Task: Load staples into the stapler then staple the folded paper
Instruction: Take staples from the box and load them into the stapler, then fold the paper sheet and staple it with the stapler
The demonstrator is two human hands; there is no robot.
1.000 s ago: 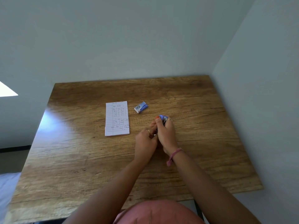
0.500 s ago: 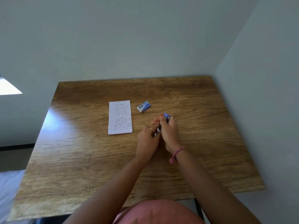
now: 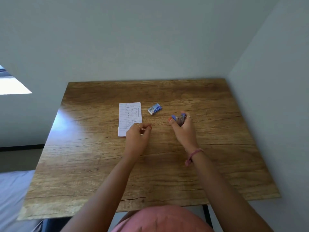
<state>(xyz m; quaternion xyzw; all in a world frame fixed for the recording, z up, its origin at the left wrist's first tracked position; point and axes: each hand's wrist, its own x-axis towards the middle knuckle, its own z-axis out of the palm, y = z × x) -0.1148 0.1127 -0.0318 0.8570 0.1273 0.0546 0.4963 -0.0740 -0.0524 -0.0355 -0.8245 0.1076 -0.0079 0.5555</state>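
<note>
A folded lined paper with handwriting lies flat near the middle of the wooden table. To its right lies a small blue and white staple box. My right hand holds a small blue stapler above the table, right of the box. My left hand sits over the paper's near right corner with fingers curled; whether it pinches the paper I cannot tell.
The table stands in a corner, with walls behind it and along its right side. A bright window patch shows at the left. A grey-blue surface lies below the table's left edge.
My hands have come apart. The left hand moved left to the paper's near corner. The right hand kept the stapler and shifted slightly right.
</note>
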